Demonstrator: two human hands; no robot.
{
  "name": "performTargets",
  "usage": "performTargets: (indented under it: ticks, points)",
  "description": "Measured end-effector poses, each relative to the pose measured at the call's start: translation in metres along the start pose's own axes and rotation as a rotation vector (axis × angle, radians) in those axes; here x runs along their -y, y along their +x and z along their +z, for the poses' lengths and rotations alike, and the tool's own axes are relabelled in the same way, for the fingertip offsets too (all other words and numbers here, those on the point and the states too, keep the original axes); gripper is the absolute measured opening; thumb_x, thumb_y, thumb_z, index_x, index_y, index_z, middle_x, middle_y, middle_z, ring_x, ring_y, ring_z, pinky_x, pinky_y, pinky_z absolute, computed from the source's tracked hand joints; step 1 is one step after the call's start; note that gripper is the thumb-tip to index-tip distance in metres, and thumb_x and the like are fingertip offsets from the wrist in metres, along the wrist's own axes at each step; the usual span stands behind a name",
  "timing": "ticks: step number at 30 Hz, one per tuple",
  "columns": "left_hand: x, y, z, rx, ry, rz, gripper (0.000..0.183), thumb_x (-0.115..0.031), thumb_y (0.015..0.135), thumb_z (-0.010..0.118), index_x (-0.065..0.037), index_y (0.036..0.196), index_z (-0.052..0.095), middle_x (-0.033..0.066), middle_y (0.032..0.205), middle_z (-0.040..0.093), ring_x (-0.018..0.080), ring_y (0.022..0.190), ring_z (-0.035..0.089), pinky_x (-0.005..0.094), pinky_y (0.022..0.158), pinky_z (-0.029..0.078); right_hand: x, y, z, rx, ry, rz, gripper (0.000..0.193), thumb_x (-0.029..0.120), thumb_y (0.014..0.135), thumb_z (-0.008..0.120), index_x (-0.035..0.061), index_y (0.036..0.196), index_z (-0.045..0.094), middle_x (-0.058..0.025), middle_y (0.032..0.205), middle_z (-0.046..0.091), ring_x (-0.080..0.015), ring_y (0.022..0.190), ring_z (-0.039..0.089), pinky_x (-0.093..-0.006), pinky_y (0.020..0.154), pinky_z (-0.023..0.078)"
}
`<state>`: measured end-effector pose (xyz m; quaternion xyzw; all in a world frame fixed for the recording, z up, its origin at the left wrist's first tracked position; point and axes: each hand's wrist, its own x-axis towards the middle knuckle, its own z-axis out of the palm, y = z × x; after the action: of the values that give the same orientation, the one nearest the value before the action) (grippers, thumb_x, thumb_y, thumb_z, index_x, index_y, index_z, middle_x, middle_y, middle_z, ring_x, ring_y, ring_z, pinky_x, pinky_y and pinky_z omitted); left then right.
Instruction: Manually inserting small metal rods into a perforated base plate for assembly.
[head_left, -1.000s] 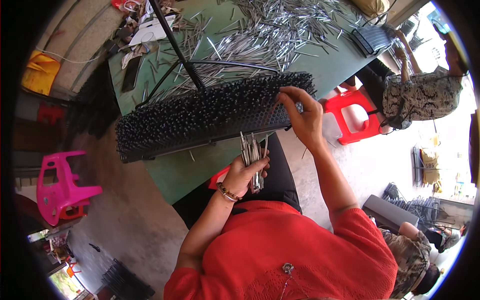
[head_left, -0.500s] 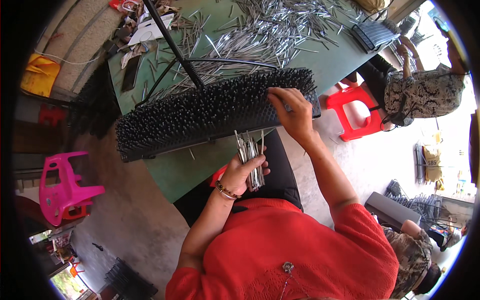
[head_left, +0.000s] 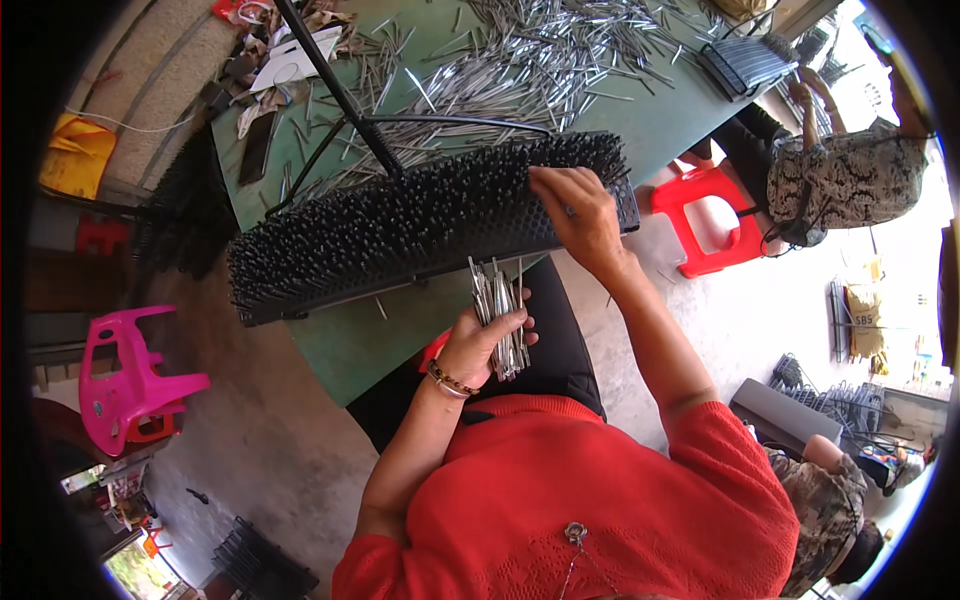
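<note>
My left hand (head_left: 476, 348) is wrapped round a bundle of thin silvery metal strips (head_left: 497, 300), which stand roughly upright at the near edge of a long black block. That block (head_left: 370, 240) is covered with rows of dark bristle-like pins and lies slantwise across the table's near side. Bare rows of holes show along its near right part. Over the block's right end, my right hand (head_left: 588, 215) is closed in a pinch, its fingertips down at the pins; whatever they hold is hidden.
A large heap of loose metal strips (head_left: 540, 75) covers the green table (head_left: 335, 355). A black rod frame (head_left: 345, 90) rises behind the block. A phone (head_left: 258, 147) lies at the left. Red (head_left: 705, 225) and pink stools (head_left: 125, 380) stand either side. Another person (head_left: 845, 185) works at right.
My right hand has shifted slightly left and up along the pins. The left hand still grips the bundle, almost unmoved.
</note>
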<state>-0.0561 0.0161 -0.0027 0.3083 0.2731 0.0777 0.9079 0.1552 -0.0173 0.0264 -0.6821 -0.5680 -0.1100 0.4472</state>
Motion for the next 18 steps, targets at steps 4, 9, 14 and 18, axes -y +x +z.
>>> performTargets:
  ticks: [4, 9, 14, 18]
  points:
    - [-0.002, 0.001, 0.001, 0.007, -0.008, -0.011, 0.034, -0.005, 0.085, 0.061, 0.001, 0.117, 0.052, 0.0064, 0.097, 0.059, 0.0141, 0.082, 0.061, 0.0321, 0.071, 0.057, 0.006, -0.003, 0.000, 0.117, -0.121, -0.105, 0.023, 0.004, 0.078, 0.066, 0.0039, 0.100, 0.065, -0.0106, 0.094, 0.060, -0.0287, 0.083, 0.058, -0.0364, 0.073, 0.046]
    - [-0.008, 0.000, 0.004, 0.011, -0.017, 0.037, 0.032, -0.005, 0.086, 0.060, 0.001, 0.117, 0.052, 0.0065, 0.100, 0.060, 0.0147, 0.083, 0.061, 0.0329, 0.071, 0.057, 0.024, -0.012, -0.009, -0.001, -0.070, -0.067, 0.019, 0.011, 0.078, 0.069, 0.0035, 0.095, 0.066, -0.0100, 0.088, 0.060, -0.0264, 0.075, 0.058, -0.0345, 0.065, 0.046]
    - [-0.007, 0.001, 0.003, 0.058, 0.024, 0.065, 0.028, -0.006, 0.087, 0.058, 0.000, 0.114, 0.053, 0.0082, 0.098, 0.061, 0.0178, 0.086, 0.063, 0.0352, 0.074, 0.057, 0.036, -0.040, -0.013, 0.528, 0.493, 0.595, 0.030, 0.025, 0.078, 0.072, -0.0039, 0.081, 0.066, -0.0092, 0.065, 0.059, -0.0152, 0.056, 0.055, -0.0309, 0.052, 0.044]
    - [-0.011, 0.001, 0.015, 0.038, 0.015, 0.047, 0.022, -0.006, 0.089, 0.056, 0.001, 0.110, 0.055, 0.0126, 0.097, 0.064, 0.0201, 0.088, 0.065, 0.0348, 0.075, 0.057, 0.026, -0.045, -0.015, 0.629, 0.672, 0.810, 0.027, 0.022, 0.081, 0.070, -0.0044, 0.079, 0.065, -0.0029, 0.060, 0.059, -0.0038, 0.058, 0.049, -0.0250, 0.050, 0.040]
